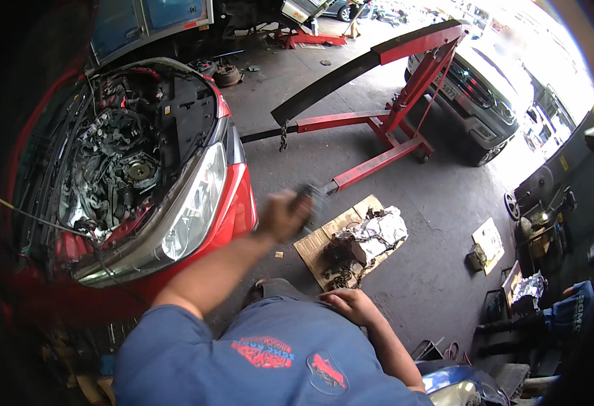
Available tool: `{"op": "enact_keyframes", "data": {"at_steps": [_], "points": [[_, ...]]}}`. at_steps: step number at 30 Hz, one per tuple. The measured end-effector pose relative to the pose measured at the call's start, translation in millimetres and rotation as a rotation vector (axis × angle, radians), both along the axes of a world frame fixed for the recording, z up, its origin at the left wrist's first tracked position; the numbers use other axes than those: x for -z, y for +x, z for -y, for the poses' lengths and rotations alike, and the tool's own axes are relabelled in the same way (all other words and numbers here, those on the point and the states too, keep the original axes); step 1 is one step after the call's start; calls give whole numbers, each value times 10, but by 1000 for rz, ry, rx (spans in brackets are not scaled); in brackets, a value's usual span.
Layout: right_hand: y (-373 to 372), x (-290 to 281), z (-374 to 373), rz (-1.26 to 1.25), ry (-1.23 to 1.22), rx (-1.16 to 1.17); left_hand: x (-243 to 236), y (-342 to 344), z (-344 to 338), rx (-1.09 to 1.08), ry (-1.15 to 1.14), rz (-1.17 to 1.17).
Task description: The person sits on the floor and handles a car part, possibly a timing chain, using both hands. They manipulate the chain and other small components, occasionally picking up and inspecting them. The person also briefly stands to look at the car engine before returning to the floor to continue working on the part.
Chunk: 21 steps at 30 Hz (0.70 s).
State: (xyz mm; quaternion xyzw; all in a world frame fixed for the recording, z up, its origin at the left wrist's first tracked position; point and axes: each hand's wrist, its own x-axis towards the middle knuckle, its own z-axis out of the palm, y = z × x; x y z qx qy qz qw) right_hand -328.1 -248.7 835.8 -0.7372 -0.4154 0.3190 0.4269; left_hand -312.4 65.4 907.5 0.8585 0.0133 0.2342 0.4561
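Out in front of me, my left hand (285,218) is closed around a dark grey, rounded object (315,203). Motion blur hides its kind. My right hand (352,306) rests at my waist against the dark shirt, fingers lying fairly flat with nothing visible in them. Beyond it on the floor is a flattened cardboard sheet (308,252). A greasy metal assembly (344,252), partly covered by crumpled silvery wrap (385,229), sits on the cardboard with a dark chain (341,279) along it. To the left stands a red car with its engine bay (124,155) exposed.
A red engine hoist (412,88) straddles the floor ahead, its boom holding a hanging chain (283,137). A grey pickup (476,95) stands behind it. At right are another cardboard piece (488,243) and a person in blue (567,311). A red floor jack (316,39) lies at the back.
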Motion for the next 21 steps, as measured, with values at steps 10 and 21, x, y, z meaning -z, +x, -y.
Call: {"op": "enact_keyframes", "data": {"at_steps": [10, 21], "points": [[-340, 1254, 468, -504, -440, 650, -180, 640, -3955, -755, 596, -152], [-1525, 1563, 622, -699, -251, 1319, 1710, 1007, -5001, -801, 675, -1152]]}}
